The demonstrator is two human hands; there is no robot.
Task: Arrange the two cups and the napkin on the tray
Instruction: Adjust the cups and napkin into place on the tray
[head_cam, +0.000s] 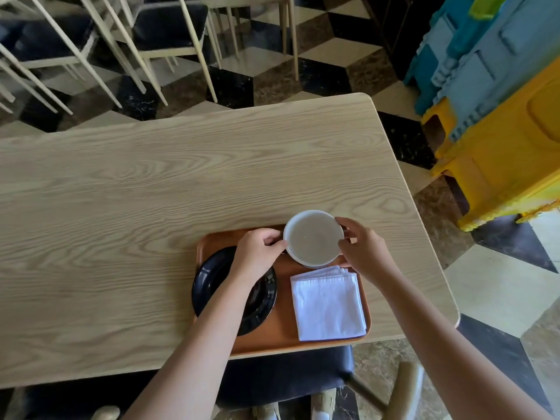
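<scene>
An orange-brown tray (281, 331) lies at the near edge of the wooden table. A white cup (313, 237) is at the tray's far right corner, and both hands grip it: my left hand (259, 253) on its left rim, my right hand (362, 248) on its right side. I cannot tell whether the cup rests on the tray or is held just above it. A folded white napkin (328, 304) lies on the tray's right half, just in front of the cup. A black cup or dish (212, 280) sits on the tray's left half, partly hidden by my left forearm.
The light wooden table (151, 192) stretches far to the left and back. A dark chair seat (288, 377) is under the near edge. Pale chairs (169, 34) stand beyond the table. Stacked blue and yellow plastic stools (500, 131) stand to the right.
</scene>
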